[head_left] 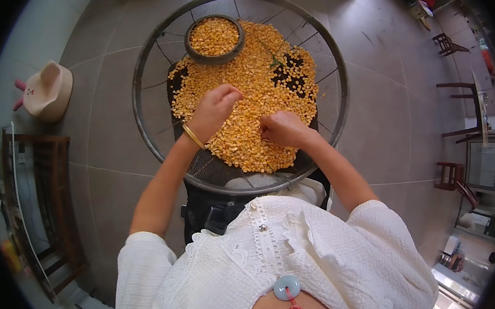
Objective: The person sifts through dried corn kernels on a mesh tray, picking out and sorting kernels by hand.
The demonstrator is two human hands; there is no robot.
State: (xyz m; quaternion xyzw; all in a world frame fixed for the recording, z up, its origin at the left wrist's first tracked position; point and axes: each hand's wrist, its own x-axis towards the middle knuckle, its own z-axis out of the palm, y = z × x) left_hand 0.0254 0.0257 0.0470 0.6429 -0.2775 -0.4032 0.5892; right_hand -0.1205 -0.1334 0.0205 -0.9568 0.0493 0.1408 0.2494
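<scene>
Dried yellow corn kernels (251,125) lie spread over the dark mesh bottom of a large round sieve (342,90). My left hand (214,109), with a gold bangle at its wrist, is closed just above the kernels, fingers and thumb together. To its right, my right hand (285,129) is curled shut low over the pile, knuckles up. Whatever either hand pinches is hidden by the fingers. A dark round bowl (193,56) heaped with kernels sits inside the sieve at the far left. A small green sprig (276,60) lies among the kernels behind my hands.
Grey floor tiles (383,128) surround the sieve, which rests close to my lap. A white child's potty seat (53,90) stands at left, above a brown wooden chair (49,197). Several wooden stools and chairs (474,107) line the right side.
</scene>
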